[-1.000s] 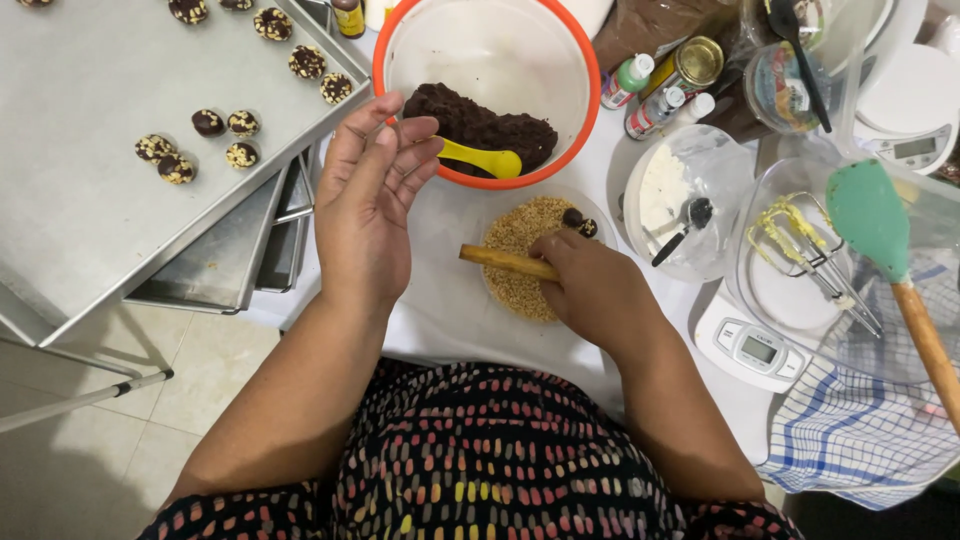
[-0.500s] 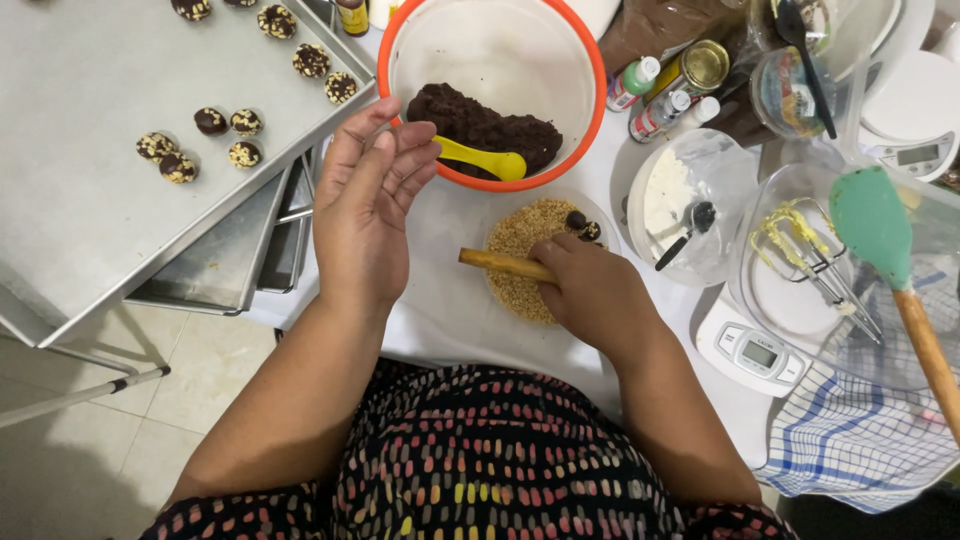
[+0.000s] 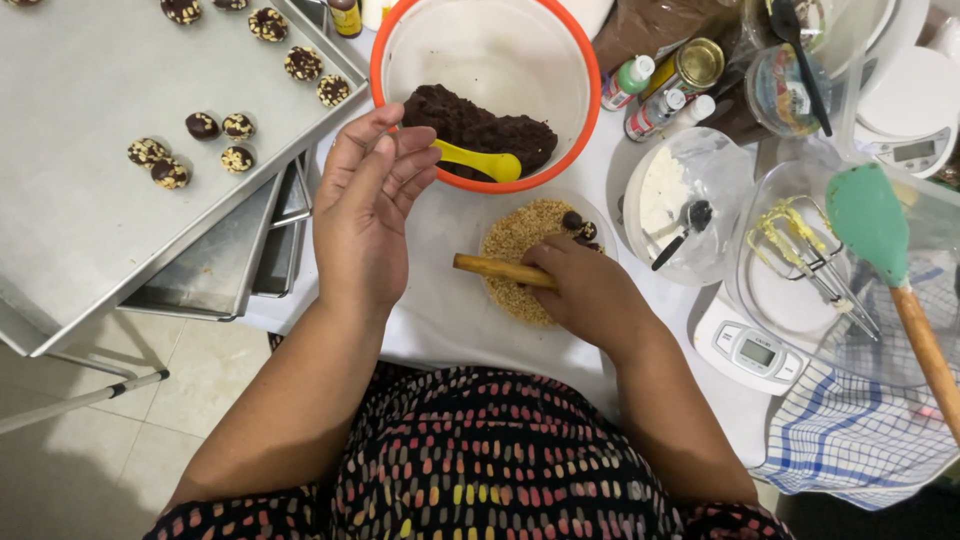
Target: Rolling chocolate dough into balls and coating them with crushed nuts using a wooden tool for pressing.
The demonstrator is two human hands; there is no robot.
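Seen upper left: a metal baking tray (image 3: 90, 240) with nut-coated dough balls (image 3: 238, 158); far right: a green spatula (image 3: 868, 220), whisk beaters (image 3: 800, 250), a digital scale (image 3: 748, 350), a checked cloth (image 3: 860, 430).

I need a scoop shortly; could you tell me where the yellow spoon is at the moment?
In the head view the yellow spoon lies inside the orange bowl, against the dark dough, just right of the left hand fingertips.

I see both forearms bare, with no sleeves, watch or rings showing on the left hand (image 3: 365, 215) or the right hand (image 3: 590, 290). My dress (image 3: 470, 465) is black, scattered with small oblong dabs of red, yellow, orange, white and blue.
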